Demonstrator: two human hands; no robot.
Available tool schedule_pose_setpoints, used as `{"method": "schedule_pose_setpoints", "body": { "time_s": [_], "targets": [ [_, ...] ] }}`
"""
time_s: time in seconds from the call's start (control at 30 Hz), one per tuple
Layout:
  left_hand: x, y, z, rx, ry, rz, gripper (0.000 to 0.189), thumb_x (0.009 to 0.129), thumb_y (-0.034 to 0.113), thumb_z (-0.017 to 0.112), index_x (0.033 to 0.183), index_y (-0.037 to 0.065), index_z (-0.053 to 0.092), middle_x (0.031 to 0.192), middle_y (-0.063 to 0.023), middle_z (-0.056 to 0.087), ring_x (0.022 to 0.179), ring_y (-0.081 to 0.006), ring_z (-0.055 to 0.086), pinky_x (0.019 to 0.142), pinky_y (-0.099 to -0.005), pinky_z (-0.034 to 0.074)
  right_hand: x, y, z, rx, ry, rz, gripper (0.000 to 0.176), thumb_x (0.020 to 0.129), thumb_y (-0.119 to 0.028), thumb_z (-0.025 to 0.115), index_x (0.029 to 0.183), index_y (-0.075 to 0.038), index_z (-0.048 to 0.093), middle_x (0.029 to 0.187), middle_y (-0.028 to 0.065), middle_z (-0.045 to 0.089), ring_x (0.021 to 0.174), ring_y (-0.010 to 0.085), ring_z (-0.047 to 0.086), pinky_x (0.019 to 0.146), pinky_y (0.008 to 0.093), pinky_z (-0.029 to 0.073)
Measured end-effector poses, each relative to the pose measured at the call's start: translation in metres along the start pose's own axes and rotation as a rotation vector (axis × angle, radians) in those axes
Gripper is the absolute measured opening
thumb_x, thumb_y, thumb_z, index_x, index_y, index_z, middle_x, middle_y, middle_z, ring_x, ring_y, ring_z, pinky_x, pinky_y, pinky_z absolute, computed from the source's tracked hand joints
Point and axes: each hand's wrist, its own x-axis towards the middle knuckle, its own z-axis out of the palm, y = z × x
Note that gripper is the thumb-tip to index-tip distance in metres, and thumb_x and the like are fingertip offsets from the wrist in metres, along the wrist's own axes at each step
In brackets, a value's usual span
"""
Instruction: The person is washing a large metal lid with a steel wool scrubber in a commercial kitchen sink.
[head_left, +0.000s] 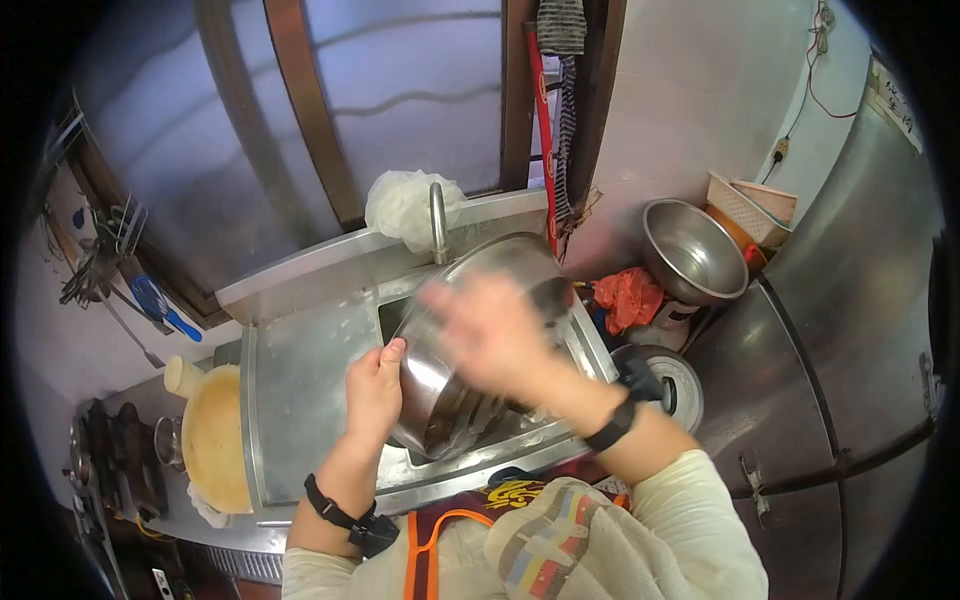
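A large shiny metal basin (430,385) is tilted up on its side in the steel sink (460,472), under the faucet (438,225). My left hand (374,390) grips its left edge, with the thumb lying along the metal. Across the basin's upper part is my right hand (485,325), smeared by motion. Its fingers cannot be made out, nor whether anything is in them. Much of the sink's bowl is hidden behind the basin and my right arm.
Left of the sink are a steel drainboard (310,390) and a round yellowish board (217,435). A white mesh bag (405,208) sits behind the faucet. To the right stand another metal bowl (693,255), a red plastic bag (628,299), a lidded pot (680,390) and a fridge (770,400).
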Motion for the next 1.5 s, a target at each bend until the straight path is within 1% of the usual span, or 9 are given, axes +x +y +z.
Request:
{"method": "schedule_pose_setpoints", "body": {
  "time_s": [0.07, 0.17, 0.3, 0.4, 0.63, 0.93, 1.13, 1.3, 1.5],
  "targets": [
    [-0.01, -0.004, 0.013, -0.139, 0.13, 0.197, 0.038, 0.093, 0.027, 0.046, 0.08, -0.006, 0.058, 0.065, -0.0134, 0.057, 0.06, -0.0181, 0.048, 0.057, -0.0345, 0.041, -0.013, -0.013, 0.062, -0.216, 0.131, -0.346, 0.045, 0.076, -0.02, 0.061, 0.12, -0.015, 0.054, 0.114, 0.0233, 0.053, 0.109, 0.0379, 0.052, 0.094, 0.0487, 0.042],
    [-0.016, -0.016, -0.003, -0.013, 0.053, -0.039, 0.04, 0.094, 0.028, 0.044, 0.08, -0.006, 0.057, 0.065, -0.0133, 0.055, 0.062, -0.0182, 0.048, 0.06, -0.0348, 0.04, 0.01, 0.012, 0.068, -0.34, 0.251, -0.239, 0.042, 0.078, -0.024, 0.059, 0.118, -0.012, 0.055, 0.115, 0.0239, 0.054, 0.108, 0.0367, 0.053, 0.092, 0.0472, 0.043],
    [-0.029, -0.024, -0.012, -0.15, 0.119, -0.055, 0.04, 0.095, 0.028, 0.042, 0.079, -0.007, 0.055, 0.069, -0.0119, 0.054, 0.065, -0.0175, 0.046, 0.061, -0.0339, 0.039, 0.078, 0.057, 0.025, -0.132, 0.129, 0.402, 0.039, 0.083, -0.025, 0.051, 0.118, -0.007, 0.055, 0.103, 0.0207, 0.06, 0.095, 0.036, 0.059, 0.085, 0.0436, 0.047],
    [-0.026, -0.03, -0.011, -0.3, 0.173, -0.092, 0.043, 0.095, 0.03, 0.037, 0.081, -0.007, 0.056, 0.075, -0.0103, 0.057, 0.07, -0.0179, 0.049, 0.067, -0.0337, 0.041, 0.064, 0.031, 0.059, -0.119, 0.225, 0.015, 0.031, 0.082, -0.021, 0.051, 0.107, -0.004, 0.056, 0.088, 0.0213, 0.059, 0.079, 0.0371, 0.059, 0.072, 0.0464, 0.05],
    [-0.03, -0.017, -0.028, -0.945, 0.175, -0.275, 0.049, 0.097, 0.037, 0.03, 0.117, -0.004, 0.049, 0.114, -0.0149, 0.055, 0.105, -0.0231, 0.054, 0.094, -0.0344, 0.041, -0.012, -0.045, 0.1, -0.124, 0.177, -0.499, 0.04, 0.074, -0.019, 0.061, 0.112, -0.007, 0.059, 0.117, 0.0231, 0.054, 0.113, 0.0357, 0.051, 0.096, 0.0471, 0.039],
    [-0.062, -0.047, -0.078, -0.798, 0.288, -0.244, 0.037, 0.094, 0.027, 0.043, 0.112, -0.004, 0.052, 0.109, -0.0104, 0.056, 0.1, -0.0208, 0.054, 0.089, -0.0355, 0.043, 0.133, 0.017, 0.042, 0.163, 0.186, 0.392, 0.046, 0.083, -0.034, 0.046, 0.12, -0.007, 0.055, 0.111, 0.0202, 0.06, 0.105, 0.0356, 0.056, 0.09, 0.0427, 0.043],
    [-0.071, -0.058, -0.091, -0.845, 0.397, -0.246, 0.046, 0.095, 0.033, 0.041, 0.124, -0.003, 0.042, 0.124, -0.0132, 0.049, 0.113, -0.024, 0.049, 0.096, -0.0382, 0.04, 0.099, -0.073, 0.094, 0.006, 0.265, -0.298, 0.037, 0.078, -0.023, 0.058, 0.113, -0.012, 0.057, 0.095, 0.016, 0.057, 0.093, 0.0329, 0.056, 0.084, 0.0439, 0.044],
    [-0.076, -0.049, -0.104, -0.993, 0.44, -0.161, 0.047, 0.098, 0.033, 0.033, 0.13, 0.0, 0.038, 0.13, -0.0129, 0.044, 0.118, -0.0246, 0.045, 0.1, -0.0382, 0.037, 0.03, -0.125, 0.145, 0.144, 0.081, -0.765, 0.044, 0.069, -0.023, 0.065, 0.11, -0.011, 0.059, 0.107, 0.0187, 0.056, 0.113, 0.0359, 0.049, 0.098, 0.0501, 0.037],
    [-0.09, -0.054, -0.118, -1.039, 0.668, -0.355, 0.049, 0.098, 0.036, 0.029, 0.134, 0.003, 0.035, 0.133, -0.0122, 0.042, 0.122, -0.0276, 0.041, 0.103, -0.0418, 0.034, 0.037, -0.085, 0.183, 0.264, -0.036, -0.424, 0.048, 0.075, -0.02, 0.061, 0.122, -0.015, 0.051, 0.128, 0.0213, 0.044, 0.116, 0.0383, 0.046, 0.095, 0.0476, 0.04]
  ]
}}
